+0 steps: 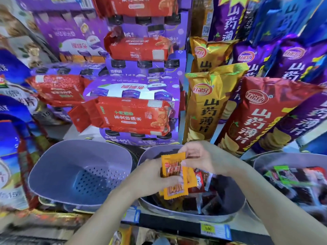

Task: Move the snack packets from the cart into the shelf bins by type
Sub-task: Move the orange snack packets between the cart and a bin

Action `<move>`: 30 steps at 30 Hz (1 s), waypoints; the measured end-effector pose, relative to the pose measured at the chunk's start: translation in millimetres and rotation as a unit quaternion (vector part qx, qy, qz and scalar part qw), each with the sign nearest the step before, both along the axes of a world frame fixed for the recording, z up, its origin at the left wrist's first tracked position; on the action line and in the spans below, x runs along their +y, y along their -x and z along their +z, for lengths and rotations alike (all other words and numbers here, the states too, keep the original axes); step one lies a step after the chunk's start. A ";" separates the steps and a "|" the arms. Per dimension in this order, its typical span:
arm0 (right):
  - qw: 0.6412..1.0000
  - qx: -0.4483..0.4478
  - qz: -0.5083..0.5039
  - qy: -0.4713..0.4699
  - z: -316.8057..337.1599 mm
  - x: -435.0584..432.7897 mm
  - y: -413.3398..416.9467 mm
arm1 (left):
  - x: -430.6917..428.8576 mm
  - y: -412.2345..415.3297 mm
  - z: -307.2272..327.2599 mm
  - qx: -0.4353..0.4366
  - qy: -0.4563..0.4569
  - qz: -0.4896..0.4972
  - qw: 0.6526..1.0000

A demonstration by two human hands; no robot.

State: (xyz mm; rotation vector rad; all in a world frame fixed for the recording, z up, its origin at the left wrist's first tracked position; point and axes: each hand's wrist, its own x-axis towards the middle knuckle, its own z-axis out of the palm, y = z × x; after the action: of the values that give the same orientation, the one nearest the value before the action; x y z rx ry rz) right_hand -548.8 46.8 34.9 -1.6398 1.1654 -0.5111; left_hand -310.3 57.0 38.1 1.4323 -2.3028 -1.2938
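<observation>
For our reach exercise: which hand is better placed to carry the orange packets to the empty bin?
Probably left: the left hand grips the orange packets nearer the empty bin; the right hand pinches their top.

Shop, snack aisle. Shelf-edge price tag (209, 228) just below the right hand (205, 156); tall chip bags (203, 105) stacked beyond it; purple drink multipacks (132, 86) and red rice packs (131, 115) beyond the left hand (150, 175).

shelf (177, 222) | front: L bin (44, 165), mid bin (236, 200), R bin (283, 156) | behind: purple boxes (132, 88), chip bags (203, 106)
</observation>
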 end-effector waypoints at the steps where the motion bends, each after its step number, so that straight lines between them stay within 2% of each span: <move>1: 1.000 0.004 0.004 0.004 5.5 0.9 -0.1 | -1.0 -1.3 -2.5 0.025 -0.034 0.009 0.999; 4: 1.000 -0.027 -0.012 0.003 3.0 -0.8 -3.5 | 1.5 -2.8 1.9 0.084 -0.145 0.040 0.985; 7: 0.998 -0.048 -0.031 0.008 1.9 -0.1 -13.6 | 3.0 -5.5 4.7 0.136 -0.215 0.073 0.964; 16: 0.989 -0.123 -0.085 -0.013 3.6 -12.0 -29.6 | 7.4 -23.5 7.3 0.230 -0.283 0.176 0.914; 19: 0.979 -0.143 -0.111 -0.091 -3.9 -13.6 -25.6 | 6.4 -38.0 4.1 0.295 -0.290 0.245 0.877; 21: 0.986 -0.054 -0.098 -0.124 -17.2 -13.1 -25.9 | 4.2 -49.1 2.0 0.321 -0.276 0.299 0.855; 23: 0.987 0.088 -0.036 -0.131 -30.7 -10.6 -30.7 | 2.1 -58.4 -1.0 0.339 -0.263 0.336 0.839; 26: 0.957 0.251 0.048 -0.135 -51.5 -6.2 -44.8 | 1.4 -66.6 -4.4 0.355 -0.254 0.357 0.826; 30: 0.911 0.379 0.099 -0.134 -75.8 -0.8 -69.2 | 1.3 -71.3 -5.9 0.361 -0.250 0.362 0.822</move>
State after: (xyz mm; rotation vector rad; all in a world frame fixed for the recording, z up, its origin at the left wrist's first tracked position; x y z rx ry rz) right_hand -479.6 46.0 -40.9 -1.7253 1.5087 0.4556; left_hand -239.0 58.3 32.2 1.3592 -0.8330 -1.7749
